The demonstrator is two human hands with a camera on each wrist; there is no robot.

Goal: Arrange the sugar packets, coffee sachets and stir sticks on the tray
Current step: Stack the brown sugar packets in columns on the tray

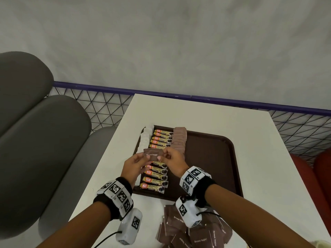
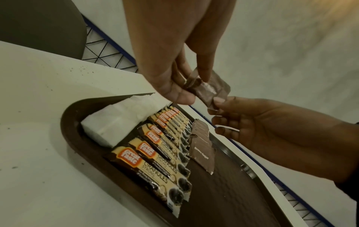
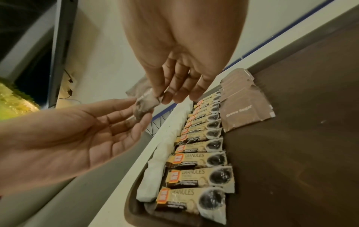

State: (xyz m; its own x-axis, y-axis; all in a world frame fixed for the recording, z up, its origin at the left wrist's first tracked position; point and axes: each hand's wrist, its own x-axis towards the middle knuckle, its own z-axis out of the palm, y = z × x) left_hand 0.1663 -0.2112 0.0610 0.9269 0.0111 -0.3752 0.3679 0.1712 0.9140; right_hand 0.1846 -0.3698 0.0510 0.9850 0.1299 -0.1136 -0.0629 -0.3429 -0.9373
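Both hands hold one brown sugar packet [image 1: 153, 154] [image 2: 209, 89] [image 3: 144, 101] in the air above the coffee sachets. My left hand [image 1: 138, 161] [image 2: 174, 86] [image 3: 126, 116] pinches its left end. My right hand [image 1: 172, 157] [image 2: 219, 104] [image 3: 165, 95] pinches its right corner. Below lies the brown tray [image 1: 211, 158] [image 2: 223, 192] [image 3: 291, 153]. Along its left side run white sugar packets [image 1: 146, 138] [image 2: 116, 122] [image 3: 155, 176], a column of coffee sachets [image 1: 157, 176] [image 2: 155, 153] [image 3: 194, 176], and an overlapping row of brown sugar packets [image 1: 179, 138] [image 2: 202, 152] [image 3: 244, 110].
A loose pile of brown sugar packets [image 1: 197, 235] lies on the white table [image 1: 268, 158] near its front edge, under my right wrist. The tray's right half is bare. A grey cushioned seat [image 1: 35, 140] is at left, a red seat [image 1: 318, 172] at right, a wire fence [image 1: 107, 104] behind.
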